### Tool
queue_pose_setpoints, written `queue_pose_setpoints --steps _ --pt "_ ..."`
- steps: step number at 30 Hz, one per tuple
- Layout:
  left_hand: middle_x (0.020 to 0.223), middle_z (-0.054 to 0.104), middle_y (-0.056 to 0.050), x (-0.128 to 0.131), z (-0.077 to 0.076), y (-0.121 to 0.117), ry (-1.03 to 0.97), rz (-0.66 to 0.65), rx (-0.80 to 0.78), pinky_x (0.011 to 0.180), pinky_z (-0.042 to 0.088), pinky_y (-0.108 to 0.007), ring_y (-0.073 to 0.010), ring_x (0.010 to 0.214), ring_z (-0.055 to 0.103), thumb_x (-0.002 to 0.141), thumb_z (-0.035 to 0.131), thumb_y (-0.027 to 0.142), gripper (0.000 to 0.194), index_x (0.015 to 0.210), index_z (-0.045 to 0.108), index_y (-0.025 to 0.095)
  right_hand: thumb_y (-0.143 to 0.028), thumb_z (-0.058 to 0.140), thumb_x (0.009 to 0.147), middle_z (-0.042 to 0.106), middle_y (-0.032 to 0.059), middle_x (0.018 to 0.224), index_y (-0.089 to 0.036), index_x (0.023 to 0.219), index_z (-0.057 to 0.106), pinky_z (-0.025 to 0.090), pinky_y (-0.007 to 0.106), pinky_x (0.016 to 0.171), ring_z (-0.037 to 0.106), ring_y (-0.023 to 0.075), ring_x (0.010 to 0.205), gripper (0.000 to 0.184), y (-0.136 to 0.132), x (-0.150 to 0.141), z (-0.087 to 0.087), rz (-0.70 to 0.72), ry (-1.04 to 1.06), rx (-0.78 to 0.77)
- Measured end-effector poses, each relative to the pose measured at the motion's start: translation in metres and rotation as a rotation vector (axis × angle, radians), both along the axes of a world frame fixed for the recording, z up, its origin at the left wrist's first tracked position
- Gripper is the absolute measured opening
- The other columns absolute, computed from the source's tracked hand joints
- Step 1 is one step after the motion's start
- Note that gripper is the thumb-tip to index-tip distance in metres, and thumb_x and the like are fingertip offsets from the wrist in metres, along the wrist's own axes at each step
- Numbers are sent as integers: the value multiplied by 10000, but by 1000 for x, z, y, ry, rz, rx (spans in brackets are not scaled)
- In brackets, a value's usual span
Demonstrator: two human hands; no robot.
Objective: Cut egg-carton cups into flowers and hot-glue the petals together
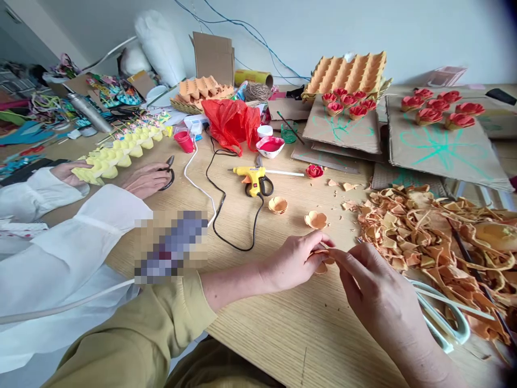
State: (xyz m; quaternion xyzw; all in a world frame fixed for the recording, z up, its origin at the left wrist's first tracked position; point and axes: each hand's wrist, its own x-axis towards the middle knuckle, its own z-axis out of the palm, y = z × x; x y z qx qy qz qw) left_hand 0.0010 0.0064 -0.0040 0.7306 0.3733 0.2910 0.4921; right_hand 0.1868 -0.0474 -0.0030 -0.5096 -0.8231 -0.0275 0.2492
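My left hand point(293, 262) pinches an orange egg-carton flower cup point(322, 268) above the wooden table. From the other side, the bent fingers of my right hand point(374, 283) grip the same cup at its petals; my fingers partly hide it. Two more orange cups, a scalloped one point(316, 220) and a deeper one point(278, 205), rest just beyond my hands. Near them lies a red-painted paper flower point(314, 171). Light green scissors point(444, 318) lie beside my right wrist, partly under paper scraps.
Torn orange carton scraps point(399, 221) pile up at right. A yellow glue gun point(254, 178) trails its black cord. Red paint fills a bowl point(270, 145). Cardboard sheets point(440, 143) bear red flowers. At left, a co-worker's hands point(147, 180) hold black scissors and a yellow egg carton point(121, 153).
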Motion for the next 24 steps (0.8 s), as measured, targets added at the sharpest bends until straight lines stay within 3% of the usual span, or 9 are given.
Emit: queue_pose_setpoints --steps 2,13,19,24 --pt "950 749 -59 0 0 0 -23 14 0 733 546 -234 -161 875 733 928 542 114 187 1094 606 172 -223 480 1002 568 45 889 -190 1174 670 342 256 518 524 134 640 258 0 0 -1 -7 6 -4" --pt "936 731 -68 2 -2 4 -106 -34 -323 615 557 -223 -155 767 735 949 593 274 155 1051 612 159 -194 478 1001 541 35 827 -197 1007 701 312 261 522 505 145 644 222 1 1 3 34 -47 62" --pt "971 739 -71 2 -3 2 -166 -23 -142 719 567 -236 -147 817 742 966 562 234 128 1074 584 170 -228 485 1019 557 46 856 -160 1125 687 373 258 556 530 135 648 238 1 -1 7 -19 57 33" --pt "872 743 -33 0 -1 0 -109 -6 -92 715 547 -235 -151 817 738 964 568 245 65 980 562 182 -209 462 1021 558 53 873 -181 1034 695 383 255 563 538 140 673 236 0 -2 8 -26 58 -13"
